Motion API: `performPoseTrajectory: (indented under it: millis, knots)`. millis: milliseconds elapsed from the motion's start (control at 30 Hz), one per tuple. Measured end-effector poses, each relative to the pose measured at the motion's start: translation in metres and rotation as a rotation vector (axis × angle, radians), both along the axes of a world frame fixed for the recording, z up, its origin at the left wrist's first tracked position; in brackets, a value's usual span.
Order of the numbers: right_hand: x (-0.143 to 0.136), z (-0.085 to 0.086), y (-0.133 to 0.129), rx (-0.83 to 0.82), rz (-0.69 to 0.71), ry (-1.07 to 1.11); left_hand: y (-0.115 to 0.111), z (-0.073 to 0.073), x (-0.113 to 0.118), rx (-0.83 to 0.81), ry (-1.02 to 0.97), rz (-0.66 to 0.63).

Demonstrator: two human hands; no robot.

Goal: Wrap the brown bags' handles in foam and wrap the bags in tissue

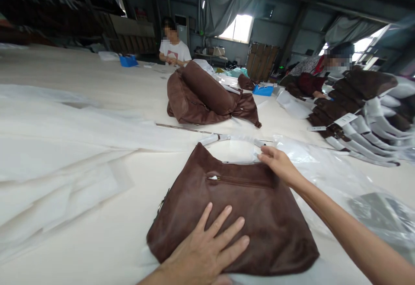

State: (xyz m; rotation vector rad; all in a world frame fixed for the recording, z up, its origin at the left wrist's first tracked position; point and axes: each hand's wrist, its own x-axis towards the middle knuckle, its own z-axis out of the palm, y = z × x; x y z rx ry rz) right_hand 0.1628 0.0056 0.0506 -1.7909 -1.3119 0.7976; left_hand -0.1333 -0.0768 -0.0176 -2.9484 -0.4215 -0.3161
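Observation:
A brown leather bag lies flat on the pale table, its zipper and small white-wrapped pull facing up. My left hand rests on the lower front of the bag with fingers spread. At the bag's upper right corner is my right hand, its fingers bent close together by the strap end; what they hold, if anything, is too small to make out. The strap, wrapped in white, arcs above the bag's top edge.
More brown bags lie beyond. A stack of bags with wrapped straps stands at right, near clear plastic. White sheets cover the left side. Two people are across the table, by blue boxes.

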Motion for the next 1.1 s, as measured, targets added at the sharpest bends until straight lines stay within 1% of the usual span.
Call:
performPoseTrajectory:
  millis: [67, 100, 167, 233, 300, 367, 433, 500, 567, 633, 700, 800, 867, 967, 1033, 1100]
  knots:
    - [0.002, -0.009, 0.042, -0.028, -0.025, 0.06, 0.004, -0.005, 0.0, 0.077, -0.027, -0.022]
    - [0.001, -0.012, 0.058, -0.028, -0.025, 0.081, 0.006, -0.008, -0.001, 0.128, -0.044, -0.035]
    - [-0.003, -0.019, 0.079, -0.006, -0.027, 0.129, 0.01, -0.013, -0.001, 0.231, -0.075, -0.064]
    - [-0.009, -0.023, 0.09, 0.026, -0.023, 0.188, 0.014, -0.018, -0.001, 0.298, -0.091, -0.082]
    - [-0.012, -0.026, 0.098, 0.052, -0.008, 0.247, 0.017, -0.021, -0.001, 0.324, -0.105, -0.089]
    - [-0.012, -0.025, 0.102, 0.063, 0.014, 0.304, 0.017, -0.022, -0.001, 0.33, -0.102, -0.091]
    - [-0.011, -0.019, 0.1, 0.078, 0.045, 0.359, 0.015, -0.021, -0.001, 0.315, -0.081, -0.089]
    - [-0.009, -0.01, 0.087, 0.103, 0.09, 0.417, 0.012, -0.016, -0.001, 0.251, -0.056, -0.073]
    - [-0.01, 0.001, 0.062, 0.153, 0.192, 0.419, 0.007, -0.008, 0.0, 0.138, -0.026, -0.038]
    - [-0.013, 0.008, 0.028, 0.215, 0.325, 0.299, 0.002, 0.0, 0.0, 0.035, -0.002, -0.009]
    - [-0.017, 0.008, -0.008, 0.29, 0.456, 0.098, 0.0, 0.006, 0.0, -0.017, 0.013, 0.004]
    - [-0.022, -0.007, -0.055, 0.39, 0.678, -0.178, -0.002, 0.008, 0.001, -0.068, -0.009, 0.015]
    - [-0.023, -0.022, -0.077, 0.431, 0.771, -0.339, -0.001, 0.007, 0.001, -0.103, -0.04, 0.018]
    - [-0.024, -0.04, -0.094, 0.462, 0.783, -0.535, 0.0, 0.006, 0.002, -0.113, -0.053, 0.012]
    - [-0.025, -0.047, -0.098, 0.476, 0.812, -0.631, -0.001, 0.005, 0.002, -0.097, -0.059, 0.004]
    - [-0.025, -0.05, -0.099, 0.489, 0.844, -0.691, -0.002, 0.004, 0.002, -0.093, -0.076, 0.0]
